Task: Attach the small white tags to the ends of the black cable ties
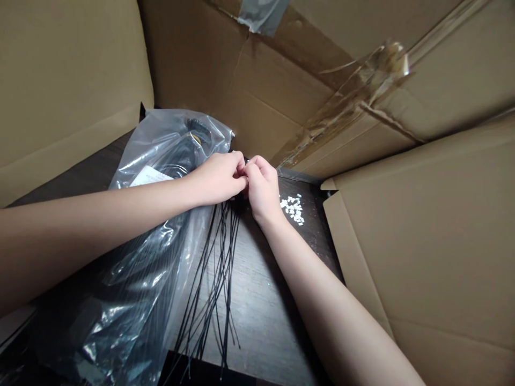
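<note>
Left hand and right hand curl together, grip and contents too hidden to tell; bracing both should steady fine work near the black cords

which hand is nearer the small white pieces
Right. The right hand is close beside the small white pieces; the left hand is farther, on the right hand's other side.

The dark tabletop has a faint wood grain and a pale sheen across its middle. A clear bag lies on the left, black strands fan out just beside it, and white bits lie scattered farther right.
</note>
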Tool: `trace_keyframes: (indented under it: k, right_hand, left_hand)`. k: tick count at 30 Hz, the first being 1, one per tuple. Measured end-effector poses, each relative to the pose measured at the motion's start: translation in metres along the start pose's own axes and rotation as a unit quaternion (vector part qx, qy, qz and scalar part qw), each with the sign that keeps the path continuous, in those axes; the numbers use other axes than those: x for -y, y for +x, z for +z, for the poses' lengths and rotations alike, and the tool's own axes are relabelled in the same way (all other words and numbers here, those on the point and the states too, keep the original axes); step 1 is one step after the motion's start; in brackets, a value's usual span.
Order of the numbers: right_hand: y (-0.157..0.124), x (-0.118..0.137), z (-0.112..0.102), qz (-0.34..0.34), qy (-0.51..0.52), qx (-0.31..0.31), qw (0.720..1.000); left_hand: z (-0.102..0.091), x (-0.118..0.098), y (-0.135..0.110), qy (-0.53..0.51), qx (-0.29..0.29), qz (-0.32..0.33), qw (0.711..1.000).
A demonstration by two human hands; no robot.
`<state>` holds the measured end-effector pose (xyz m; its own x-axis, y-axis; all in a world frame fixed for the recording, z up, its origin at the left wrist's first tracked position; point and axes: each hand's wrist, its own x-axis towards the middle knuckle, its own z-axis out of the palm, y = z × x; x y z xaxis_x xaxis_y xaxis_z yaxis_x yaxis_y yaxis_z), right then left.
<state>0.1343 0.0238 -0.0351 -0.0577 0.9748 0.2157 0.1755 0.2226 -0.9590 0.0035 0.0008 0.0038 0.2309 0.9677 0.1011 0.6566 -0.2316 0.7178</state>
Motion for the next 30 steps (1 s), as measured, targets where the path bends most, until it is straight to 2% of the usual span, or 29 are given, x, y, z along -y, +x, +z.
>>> trace_keyframes:
  k: [19, 30]
  right_hand:
    - [-0.003, 0.008, 0.002, 0.063, 0.083, 0.000, 0.995]
    - [0.000, 0.005, -0.004, 0.090, 0.152, 0.024, 0.984]
  left_hand:
    - [-0.003, 0.000, 0.003, -0.084, 0.008, -0.044, 0.995]
    - [-0.003, 0.008, 0.007, -0.211, -0.005, -0.038, 0.977]
